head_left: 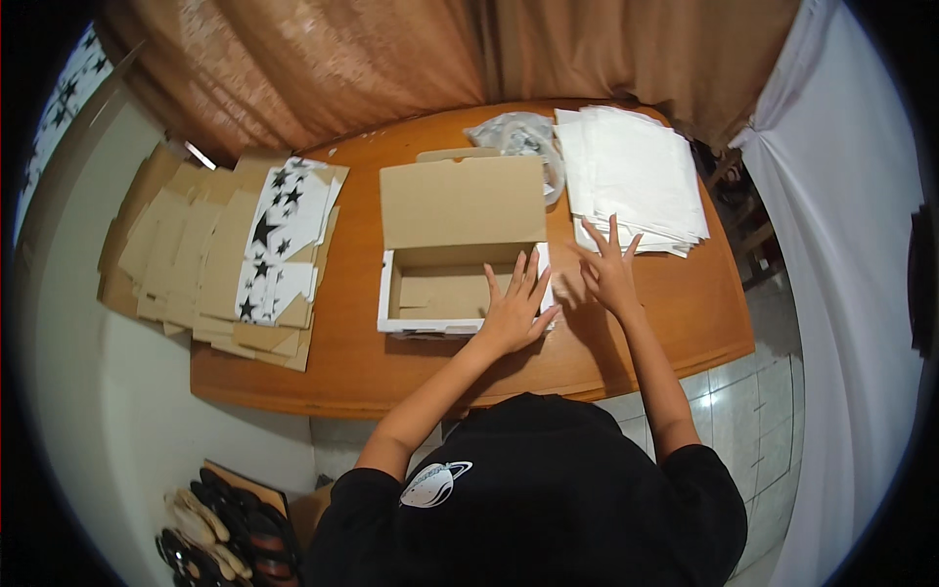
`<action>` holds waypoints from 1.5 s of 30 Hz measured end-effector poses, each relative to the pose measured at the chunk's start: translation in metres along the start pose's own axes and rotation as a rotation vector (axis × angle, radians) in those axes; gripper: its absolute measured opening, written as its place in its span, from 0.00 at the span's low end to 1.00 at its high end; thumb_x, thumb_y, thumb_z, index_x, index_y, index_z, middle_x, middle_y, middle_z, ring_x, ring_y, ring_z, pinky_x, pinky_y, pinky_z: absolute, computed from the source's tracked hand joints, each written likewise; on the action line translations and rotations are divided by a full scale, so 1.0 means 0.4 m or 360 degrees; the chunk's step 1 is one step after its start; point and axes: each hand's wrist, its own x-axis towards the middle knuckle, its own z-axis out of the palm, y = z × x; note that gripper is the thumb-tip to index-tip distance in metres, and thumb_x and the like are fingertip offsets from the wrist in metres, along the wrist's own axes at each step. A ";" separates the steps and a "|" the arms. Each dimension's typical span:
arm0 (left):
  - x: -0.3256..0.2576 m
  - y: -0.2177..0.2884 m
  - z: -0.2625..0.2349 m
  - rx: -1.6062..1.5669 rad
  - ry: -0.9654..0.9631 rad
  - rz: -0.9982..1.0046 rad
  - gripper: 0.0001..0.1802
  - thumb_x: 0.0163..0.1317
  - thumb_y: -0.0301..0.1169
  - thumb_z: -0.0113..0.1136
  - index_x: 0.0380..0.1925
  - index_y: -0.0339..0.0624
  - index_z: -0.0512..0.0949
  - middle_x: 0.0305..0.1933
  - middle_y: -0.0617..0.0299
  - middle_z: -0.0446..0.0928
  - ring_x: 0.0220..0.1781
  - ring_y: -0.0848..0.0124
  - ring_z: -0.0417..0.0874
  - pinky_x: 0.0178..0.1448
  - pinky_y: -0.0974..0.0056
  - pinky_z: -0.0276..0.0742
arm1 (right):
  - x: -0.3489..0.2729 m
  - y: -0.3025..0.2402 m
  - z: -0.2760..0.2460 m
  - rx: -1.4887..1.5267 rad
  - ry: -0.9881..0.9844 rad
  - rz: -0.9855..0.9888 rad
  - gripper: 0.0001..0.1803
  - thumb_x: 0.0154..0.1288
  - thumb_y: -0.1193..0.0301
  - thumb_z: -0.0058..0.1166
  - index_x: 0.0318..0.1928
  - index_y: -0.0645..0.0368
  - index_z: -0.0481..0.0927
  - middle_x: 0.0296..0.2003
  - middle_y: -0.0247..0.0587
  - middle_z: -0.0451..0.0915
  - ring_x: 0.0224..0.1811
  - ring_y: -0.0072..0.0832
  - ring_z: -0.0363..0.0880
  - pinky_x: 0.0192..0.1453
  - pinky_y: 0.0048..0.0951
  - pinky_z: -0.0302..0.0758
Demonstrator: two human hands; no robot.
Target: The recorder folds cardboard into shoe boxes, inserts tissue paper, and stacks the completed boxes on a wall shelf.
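Observation:
In the middle of the table stands a cardboard box (pixel 463 199), its lid raised at the back and its brown inside bare. White shows along its outer edges. My left hand (pixel 515 311) rests over the box's right front corner, fingers spread across the opening and wall. Just right of the box my right hand (pixel 610 276) hovers with its fingers apart, holding nothing that I can see. Beyond its fingertips lies a stack of white paper sheets (pixel 638 176).
Flattened cardboard boxes (pixel 186 249) are piled at the left, one with a star-printed side (pixel 279 240). A clear plastic bag (pixel 523 137) sits behind the box. Brown curtains (pixel 391 59) hang along the table's (pixel 342 382) far edge. Shoes (pixel 235 528) stand on the floor at lower left.

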 end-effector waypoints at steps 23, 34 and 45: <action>0.477 -0.037 0.282 -0.0374 -0.0346 0.0106 0.42 0.57 0.35 0.50 0.64 0.29 0.40 0.64 0.39 0.56 0.67 0.48 0.56 0.67 0.43 0.48 | 0.061 0.337 0.223 -0.0211 0.0234 0.0761 0.18 0.58 0.63 0.52 0.51 0.44 0.75 0.52 0.28 0.74 0.60 0.30 0.65 0.59 0.76 0.30; 0.582 0.026 0.114 -0.2230 -0.0005 -0.1000 0.35 0.64 0.42 0.48 0.64 0.34 0.50 0.56 0.47 0.67 0.45 0.67 0.75 0.39 0.70 0.75 | 0.070 0.204 0.051 0.0255 0.0660 0.0919 0.16 0.57 0.72 0.51 0.47 0.47 0.78 0.48 0.32 0.77 0.59 0.34 0.68 0.67 0.58 0.39; 0.451 -0.064 -0.122 -0.1541 -0.0229 -0.0170 0.24 0.53 0.26 0.59 0.52 0.33 0.72 0.54 0.54 0.73 0.56 0.70 0.72 0.59 0.68 0.64 | -0.036 -0.179 -0.080 0.0436 0.0524 0.0430 0.19 0.55 0.66 0.56 0.49 0.46 0.77 0.53 0.34 0.73 0.61 0.38 0.64 0.64 0.47 0.49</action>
